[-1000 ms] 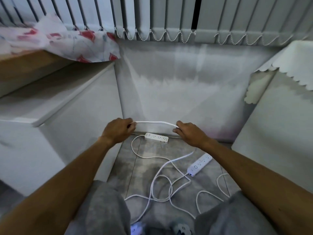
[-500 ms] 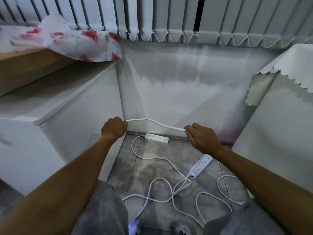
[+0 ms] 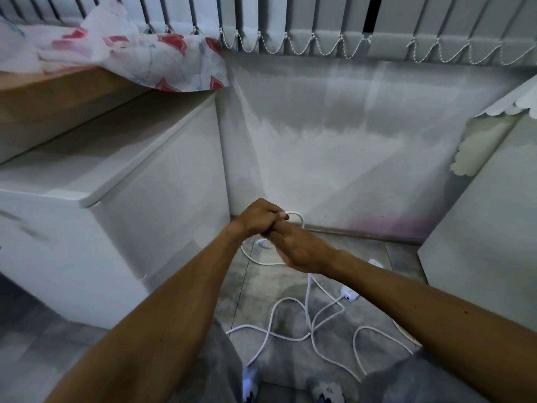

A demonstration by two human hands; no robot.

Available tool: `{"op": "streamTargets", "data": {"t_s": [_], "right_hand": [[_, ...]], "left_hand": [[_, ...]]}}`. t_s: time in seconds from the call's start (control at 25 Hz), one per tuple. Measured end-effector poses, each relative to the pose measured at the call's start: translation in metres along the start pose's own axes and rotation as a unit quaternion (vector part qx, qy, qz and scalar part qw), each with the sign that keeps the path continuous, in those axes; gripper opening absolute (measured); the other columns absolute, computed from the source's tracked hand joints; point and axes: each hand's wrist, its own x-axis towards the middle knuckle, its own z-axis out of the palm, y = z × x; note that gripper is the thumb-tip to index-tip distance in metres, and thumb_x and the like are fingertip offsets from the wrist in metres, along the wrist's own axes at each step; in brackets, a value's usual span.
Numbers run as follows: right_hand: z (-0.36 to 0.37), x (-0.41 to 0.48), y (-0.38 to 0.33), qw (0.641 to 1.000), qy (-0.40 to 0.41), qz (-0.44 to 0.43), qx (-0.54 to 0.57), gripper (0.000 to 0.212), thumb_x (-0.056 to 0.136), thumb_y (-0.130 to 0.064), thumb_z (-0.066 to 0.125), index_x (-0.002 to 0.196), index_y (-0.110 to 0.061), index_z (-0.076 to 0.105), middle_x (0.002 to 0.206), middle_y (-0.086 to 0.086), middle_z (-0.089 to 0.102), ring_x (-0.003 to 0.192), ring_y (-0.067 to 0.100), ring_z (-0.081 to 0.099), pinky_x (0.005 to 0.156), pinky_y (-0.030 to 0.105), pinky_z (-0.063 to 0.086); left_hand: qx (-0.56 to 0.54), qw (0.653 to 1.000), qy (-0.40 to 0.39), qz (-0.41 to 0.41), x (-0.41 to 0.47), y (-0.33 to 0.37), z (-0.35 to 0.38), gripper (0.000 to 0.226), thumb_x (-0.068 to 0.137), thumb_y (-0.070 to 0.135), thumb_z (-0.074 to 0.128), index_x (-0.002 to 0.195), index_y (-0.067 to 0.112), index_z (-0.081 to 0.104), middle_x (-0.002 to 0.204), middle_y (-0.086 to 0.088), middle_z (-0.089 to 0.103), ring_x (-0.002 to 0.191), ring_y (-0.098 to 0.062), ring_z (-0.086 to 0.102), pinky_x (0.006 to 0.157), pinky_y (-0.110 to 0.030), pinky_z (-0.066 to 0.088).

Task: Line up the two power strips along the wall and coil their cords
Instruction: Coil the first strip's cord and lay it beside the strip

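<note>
Near wall point(image 3: 363, 181), hands point(image 3: 257, 218) point(image 3: 300, 250) round cord point(image 3: 300, 217)

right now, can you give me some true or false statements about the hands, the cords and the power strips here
1. The left hand and right hand touch, and a loop of white cord sticks up beside them. True.
2. All the cord is coiled up off the floor. False: loose cord lies in tangled loops on the floor tiles.
3. A floral cloth hangs over the wooden top on the left. True.
4. The power strip by the right forearm sits flush against the wall. False: that power strip lies out on the floor, partly hidden by the forearm.
</note>
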Motion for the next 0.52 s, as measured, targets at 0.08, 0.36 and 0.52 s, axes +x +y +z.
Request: {"op": "streamTargets", "data": {"t_s": [0.08,0.36,0.52], "right_hand": [[0.001,-0.001,0.007,0.997,0.039,0.046,0.051,0.017,0.094,-0.003,0.056,0.110,0.002,0.060,0.104,0.019,0.066,0.089,0.033,0.062,0.072,0.035,0.048],[-0.002,0.010,0.022,0.939,0.086,0.294,0.157,0.038,0.079,-0.043,0.065,0.089,-0.020,0.036,0.056,-0.002,0.056,0.053,0.016,0.050,0.053,0.032,0.039],[-0.005,0.021,0.026,0.900,-0.009,0.340,0.274,0.041,0.072,-0.043,0.080,0.085,-0.018,0.050,0.063,-0.006,0.058,0.052,0.007,0.050,0.052,0.024,0.041]], "left_hand": [[-0.017,1.000,0.014,0.006,-0.004,-0.001,-0.003,0.024,0.095,0.003,0.054,0.088,-0.007,0.074,0.087,-0.021,0.074,0.068,-0.011,0.060,0.066,-0.020,0.048],[-0.040,0.999,-0.033,-0.011,-0.005,-0.002,-0.005,0.030,0.099,0.010,0.048,0.081,0.000,0.070,0.066,-0.015,0.069,0.059,-0.023,0.066,0.064,-0.037,0.060],[0.029,0.999,-0.028,-0.024,-0.005,-0.012,-0.008,0.033,0.089,0.011,0.049,0.059,0.005,0.060,0.056,-0.011,0.058,0.052,-0.024,0.051,0.057,-0.037,0.044]]}}
